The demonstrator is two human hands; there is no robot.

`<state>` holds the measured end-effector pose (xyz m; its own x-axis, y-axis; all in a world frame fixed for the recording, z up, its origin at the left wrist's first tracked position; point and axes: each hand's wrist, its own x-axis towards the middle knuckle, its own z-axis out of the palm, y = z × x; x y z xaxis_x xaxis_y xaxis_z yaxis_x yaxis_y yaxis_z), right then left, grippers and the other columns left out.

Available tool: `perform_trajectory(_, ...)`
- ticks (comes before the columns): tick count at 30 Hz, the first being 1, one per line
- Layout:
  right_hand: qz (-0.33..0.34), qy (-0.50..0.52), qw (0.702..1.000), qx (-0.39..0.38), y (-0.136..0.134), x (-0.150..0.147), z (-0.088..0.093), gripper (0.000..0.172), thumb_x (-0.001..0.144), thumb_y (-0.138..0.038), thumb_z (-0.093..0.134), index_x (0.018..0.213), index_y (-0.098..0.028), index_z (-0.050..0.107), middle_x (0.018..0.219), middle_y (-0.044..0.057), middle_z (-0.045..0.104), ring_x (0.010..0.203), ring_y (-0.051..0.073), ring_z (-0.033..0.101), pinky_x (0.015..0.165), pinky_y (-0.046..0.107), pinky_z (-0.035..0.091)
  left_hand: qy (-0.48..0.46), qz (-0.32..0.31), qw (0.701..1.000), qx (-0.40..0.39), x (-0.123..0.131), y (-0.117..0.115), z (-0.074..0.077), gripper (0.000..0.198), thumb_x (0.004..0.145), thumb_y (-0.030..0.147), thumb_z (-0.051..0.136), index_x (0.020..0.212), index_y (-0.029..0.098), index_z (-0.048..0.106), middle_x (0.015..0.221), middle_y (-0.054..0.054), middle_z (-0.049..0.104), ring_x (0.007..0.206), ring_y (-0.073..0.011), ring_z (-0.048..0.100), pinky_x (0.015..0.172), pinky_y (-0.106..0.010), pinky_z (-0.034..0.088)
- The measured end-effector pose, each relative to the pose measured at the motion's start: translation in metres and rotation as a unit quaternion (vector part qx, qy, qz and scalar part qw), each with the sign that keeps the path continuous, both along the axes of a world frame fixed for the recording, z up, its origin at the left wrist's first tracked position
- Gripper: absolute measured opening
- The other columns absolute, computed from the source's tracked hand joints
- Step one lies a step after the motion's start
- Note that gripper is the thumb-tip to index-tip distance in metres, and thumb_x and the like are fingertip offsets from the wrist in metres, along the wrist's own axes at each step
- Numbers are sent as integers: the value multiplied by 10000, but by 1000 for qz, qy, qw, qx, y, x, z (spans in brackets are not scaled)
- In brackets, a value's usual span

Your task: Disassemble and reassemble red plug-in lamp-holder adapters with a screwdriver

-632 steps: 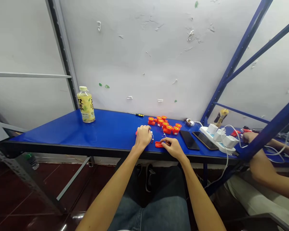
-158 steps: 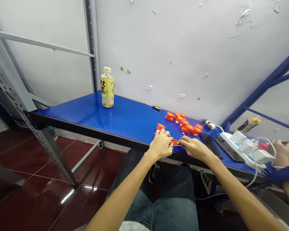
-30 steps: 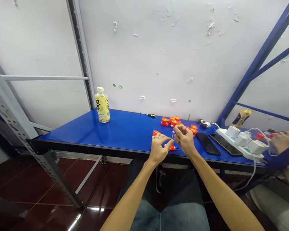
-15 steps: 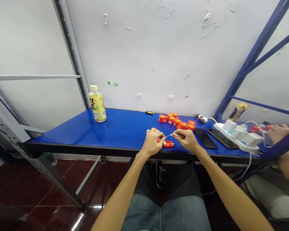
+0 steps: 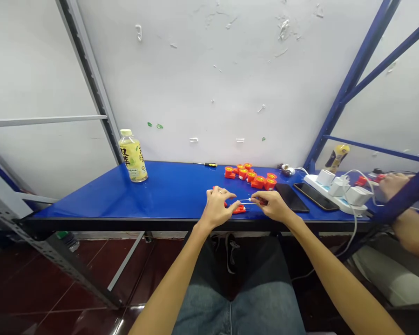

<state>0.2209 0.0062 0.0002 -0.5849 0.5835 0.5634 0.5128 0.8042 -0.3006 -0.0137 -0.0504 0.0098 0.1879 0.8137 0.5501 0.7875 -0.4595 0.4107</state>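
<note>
My left hand (image 5: 218,208) is over the front of the blue table, thumb and forefinger apart with a gap between them. My right hand (image 5: 271,204) pinches a thin metal rod (image 5: 248,203) that points left, its end close to my left thumb. Beside the right fingertips shows a small white piece (image 5: 249,199) on a thin shaft; how it is held is too small to tell. Under and between the hands lies an orange-red plastic part (image 5: 239,209), partly covered by my left fingers.
Several orange-red parts with yellow rings (image 5: 259,181) stand behind my right hand. A screwdriver (image 5: 210,164) lies by the wall. Two phones (image 5: 316,196) and a white power strip (image 5: 349,204) sit at right, a drink bottle (image 5: 133,158) at left. Another person's hand (image 5: 393,184) is beyond the blue frame.
My left thumb and forefinger have parted from the thin shaft they pinched. The white piece is now by my right fingertips. The view has shifted slightly.
</note>
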Motion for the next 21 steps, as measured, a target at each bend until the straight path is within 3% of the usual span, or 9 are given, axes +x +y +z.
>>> perform_trajectory(3,13,-40,999,14,5,6,2,252,976,-380,567,991,-138,636,907,28,650,769,122,625,731,304,553,15,17,1000,-2,-1,-7,-5,327,831,492,683,1020,231,738,1029,-75,704,1099,-296,509,940,-475,328)
perform_trajectory(7,20,-90,995,23,8,1,1,238,974,-367,572,1016,-142,638,956,39,655,825,136,634,774,328,557,35,17,999,-10,4,-11,-10,202,844,390,689,961,237,749,1009,-69,699,1082,-295,506,915,-484,324)
perform_trajectory(21,42,-107,993,29,11,-8,-14,218,979,-343,568,1015,-139,636,938,32,651,793,124,629,739,305,559,37,5,999,-32,3,-7,-12,223,855,390,694,1021,250,745,1063,-53,696,1115,-290,499,922,-479,332)
